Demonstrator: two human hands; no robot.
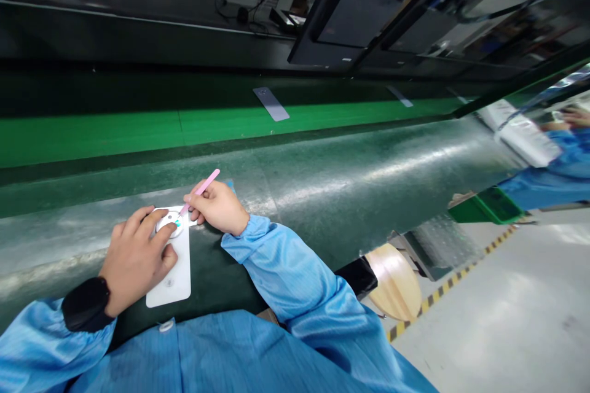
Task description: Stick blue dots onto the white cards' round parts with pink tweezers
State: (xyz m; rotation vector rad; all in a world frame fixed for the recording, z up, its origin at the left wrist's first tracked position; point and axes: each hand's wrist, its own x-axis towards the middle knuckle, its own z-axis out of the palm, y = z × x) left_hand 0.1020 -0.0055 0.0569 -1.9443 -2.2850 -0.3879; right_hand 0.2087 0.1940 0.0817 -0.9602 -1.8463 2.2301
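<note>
A white phone back cover (175, 273) lies on the dark green bench in front of me, its round camera ring (169, 223) at the far end. My left hand (136, 256) rests on the cover, fingers curled around the ring and pressing it down. My right hand (220, 206) is closed in a pinch on a thin pink stick (203, 187), whose tip touches the ring. Both arms wear blue sleeves, and a black watch sits on my left wrist.
A green conveyor belt (92, 135) runs behind the bench and carries another grey cover (271, 104) and one further right (399, 96). A round wooden stool (396, 279) stands at my right. A person in blue works at far right (569, 147).
</note>
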